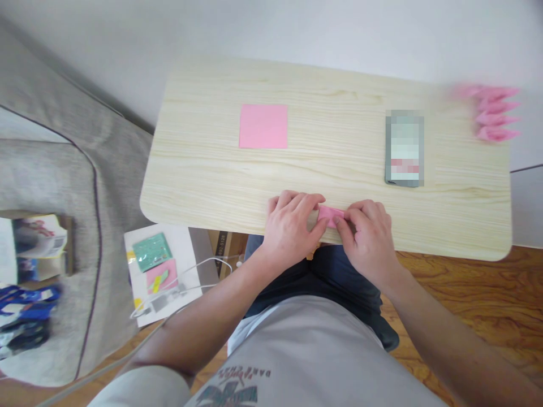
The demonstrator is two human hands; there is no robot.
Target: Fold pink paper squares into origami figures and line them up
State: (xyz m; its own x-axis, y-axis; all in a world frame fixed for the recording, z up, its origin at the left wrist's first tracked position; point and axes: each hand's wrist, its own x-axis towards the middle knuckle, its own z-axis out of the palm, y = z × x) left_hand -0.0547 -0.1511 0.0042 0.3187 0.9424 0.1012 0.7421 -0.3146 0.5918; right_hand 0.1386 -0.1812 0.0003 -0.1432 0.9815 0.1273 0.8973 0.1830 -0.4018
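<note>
A small folded piece of pink paper [330,215] lies at the table's front edge between my hands. My left hand [292,219] is closed on its left side, thumb pressed on the lower edge. From the right, my right hand [368,227] pinches the same paper with thumb and forefinger. Farther back on the table rests a flat pink paper sheet or stack [263,126]. Several folded pink paper pieces [497,120] stand in a row near the far right corner.
A phone [404,148] with a blurred screen lies right of centre on the wooden table [203,169]. Below left, a white surface [190,237] bears a green packet [151,252], pink paper and a white cable. A grey sofa [114,186] stands at the left.
</note>
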